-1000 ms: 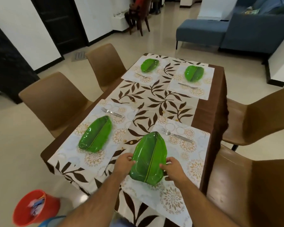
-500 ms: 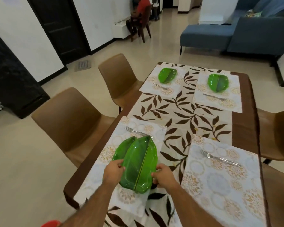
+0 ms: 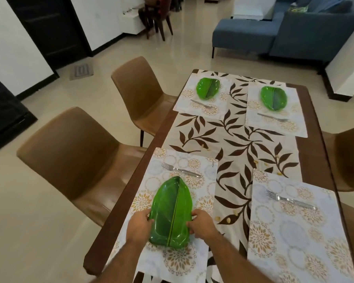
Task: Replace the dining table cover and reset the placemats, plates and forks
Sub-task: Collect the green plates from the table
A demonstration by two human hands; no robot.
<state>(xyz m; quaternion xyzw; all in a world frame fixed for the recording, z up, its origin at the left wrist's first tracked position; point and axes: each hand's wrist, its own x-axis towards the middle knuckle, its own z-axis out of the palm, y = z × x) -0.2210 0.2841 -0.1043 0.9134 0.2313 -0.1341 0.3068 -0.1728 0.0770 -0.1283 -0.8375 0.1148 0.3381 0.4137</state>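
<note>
My left hand [image 3: 139, 225] and my right hand [image 3: 201, 223] grip the near end of a green leaf-shaped plate [image 3: 171, 211] from both sides. It sits low over the near left placemat [image 3: 172, 260], below a fork [image 3: 181, 171]. No second plate shows under it. The near right placemat [image 3: 290, 231] carries only a fork [image 3: 290, 200]. Two far placemats each hold a green plate [image 3: 207, 88] [image 3: 273, 98] and a fork. The leaf-patterned table cover [image 3: 233, 137] runs down the middle of the table.
Small yellow crumbs [image 3: 227, 220] lie on the cover between the near mats. Two brown chairs [image 3: 74, 160] [image 3: 139, 92] stand along the table's left side, another chair [image 3: 347, 156] on the right. A blue sofa [image 3: 294, 31] is at the back right.
Both hands carried the green plate from the near right placemat leftward, over the plate on the near left placemat, and lowered it there. That lower plate is now covered.
</note>
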